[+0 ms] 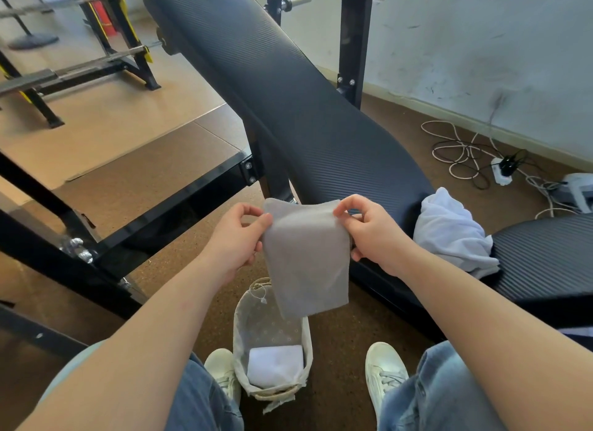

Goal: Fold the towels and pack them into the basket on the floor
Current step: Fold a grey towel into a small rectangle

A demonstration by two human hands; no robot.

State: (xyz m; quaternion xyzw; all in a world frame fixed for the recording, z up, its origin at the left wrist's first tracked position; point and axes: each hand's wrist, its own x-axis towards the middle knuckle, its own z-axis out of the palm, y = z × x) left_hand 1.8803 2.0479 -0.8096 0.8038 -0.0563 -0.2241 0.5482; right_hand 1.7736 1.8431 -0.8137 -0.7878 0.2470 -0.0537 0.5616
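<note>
A grey towel (308, 257) hangs folded in the air above the basket. My left hand (239, 238) pinches its upper left corner and my right hand (369, 231) pinches its upper right corner. The cloth-lined basket (240, 321) stands on the floor between my feet, partly hidden by the hanging towel. A folded white towel (276, 365) lies inside it at the near end. A crumpled white towel (452, 231) lies on the black bench pad to the right of my right hand.
The long black padded bench (288, 103) runs from upper left to lower right behind the towel, with its black steel frame (179, 193) at the left. Cables and a power strip (502, 170) lie on the floor at the right. Weight racks stand at the far left.
</note>
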